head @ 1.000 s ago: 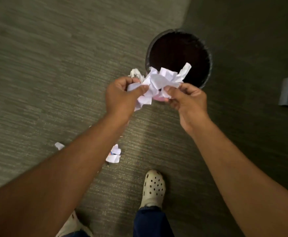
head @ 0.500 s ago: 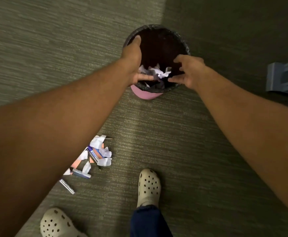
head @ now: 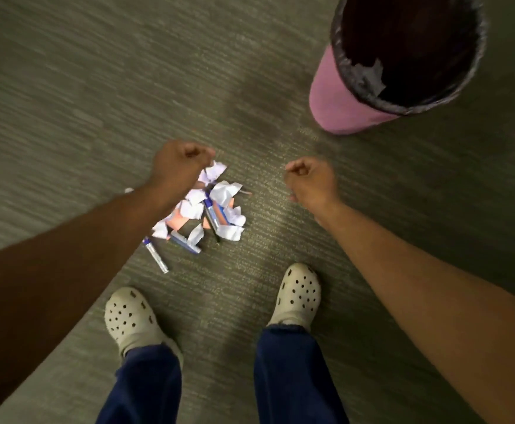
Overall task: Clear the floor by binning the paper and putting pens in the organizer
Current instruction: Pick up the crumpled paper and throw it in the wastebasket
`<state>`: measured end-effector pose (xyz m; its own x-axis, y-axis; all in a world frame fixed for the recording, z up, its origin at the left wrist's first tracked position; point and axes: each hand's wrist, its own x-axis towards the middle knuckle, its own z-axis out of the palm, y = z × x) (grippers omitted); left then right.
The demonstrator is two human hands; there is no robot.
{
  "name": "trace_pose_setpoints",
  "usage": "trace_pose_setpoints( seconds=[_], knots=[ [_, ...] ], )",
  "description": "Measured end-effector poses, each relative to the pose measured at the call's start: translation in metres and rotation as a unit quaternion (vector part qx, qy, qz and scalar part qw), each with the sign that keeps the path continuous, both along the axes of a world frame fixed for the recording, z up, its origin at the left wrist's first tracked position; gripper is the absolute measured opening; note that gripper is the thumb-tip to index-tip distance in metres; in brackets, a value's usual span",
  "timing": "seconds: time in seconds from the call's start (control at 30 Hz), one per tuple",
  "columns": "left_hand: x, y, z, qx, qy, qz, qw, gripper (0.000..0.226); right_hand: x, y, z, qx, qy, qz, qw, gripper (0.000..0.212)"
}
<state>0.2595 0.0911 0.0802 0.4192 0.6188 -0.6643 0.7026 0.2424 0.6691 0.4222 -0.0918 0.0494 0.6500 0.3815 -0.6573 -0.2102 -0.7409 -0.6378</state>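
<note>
Crumpled white paper scraps [head: 224, 206] and blue-capped pens [head: 211, 213] are heaped on grey carpet [head: 66, 102]. Left hand [head: 179, 165] and right hand [head: 309, 180] are curled, empty. Pink liner-fitted bin [head: 338, 101] is seen well apart.

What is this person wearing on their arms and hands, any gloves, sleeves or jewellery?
Nothing that shows. The left hand and right hand are bare, with no gloves, and I see no rings, though the view is a little blurred. Both forearms are uncovered to the picture's edge: no sleeves, watch or bracelet in view.
</note>
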Motion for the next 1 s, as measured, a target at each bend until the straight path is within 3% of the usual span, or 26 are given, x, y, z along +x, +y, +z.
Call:
trace_pose_setpoints(
  seconds=[0.07, 0.13, 0.2, 0.33, 0.43, 0.57, 0.77, 0.9, 1.0],
  knots=[
    [-0.054, 0.001, -0.03, 0.025, 0.062, -0.024, 0.997, 0.016, -0.041, 0.005, -0.027, -0.019, -0.027, 0.126, 0.991, 0.011],
    [-0.102, -0.002, -0.058, 0.054, 0.128, -0.071, 0.988, 0.015, -0.075, 0.009, -0.05, -0.03, -0.067, 0.225, 0.972, 0.022],
    [-0.142, -0.012, -0.083, 0.078, 0.173, -0.131, 0.973, 0.02, -0.105, 0.007, -0.079, -0.033, -0.097, 0.314, 0.944, 0.04],
    [-0.192, -0.037, -0.128, 0.097, 0.194, -0.272, 0.938, 0.053, -0.151, 0.0, -0.134, -0.096, -0.147, 0.47, 0.865, 0.081],
    [-0.203, -0.054, -0.156, 0.1, 0.174, -0.348, 0.916, 0.064, -0.17, -0.001, -0.155, -0.101, -0.193, 0.469, 0.856, 0.073],
    [-0.188, -0.069, -0.184, 0.177, 0.127, -0.372, 0.902, 0.052, -0.173, -0.007, -0.164, -0.08, -0.255, 0.433, 0.861, 0.05],
    [-0.16, -0.078, -0.204, 0.223, 0.163, -0.379, 0.883, 0.04, -0.16, -0.027, -0.164, -0.025, -0.191, 0.348, 0.917, 0.021],
    [-0.156, -0.073, -0.209, 0.195, 0.158, -0.37, 0.894, 0.037, -0.154, -0.005, -0.141, 0.072, -0.2, 0.318, 0.924, 0.019],
    [-0.156, -0.061, -0.208, 0.198, 0.124, -0.31, 0.922, 0.022, -0.149, 0.027, -0.13, 0.122, -0.219, 0.335, 0.908, 0.037]
  ],
)
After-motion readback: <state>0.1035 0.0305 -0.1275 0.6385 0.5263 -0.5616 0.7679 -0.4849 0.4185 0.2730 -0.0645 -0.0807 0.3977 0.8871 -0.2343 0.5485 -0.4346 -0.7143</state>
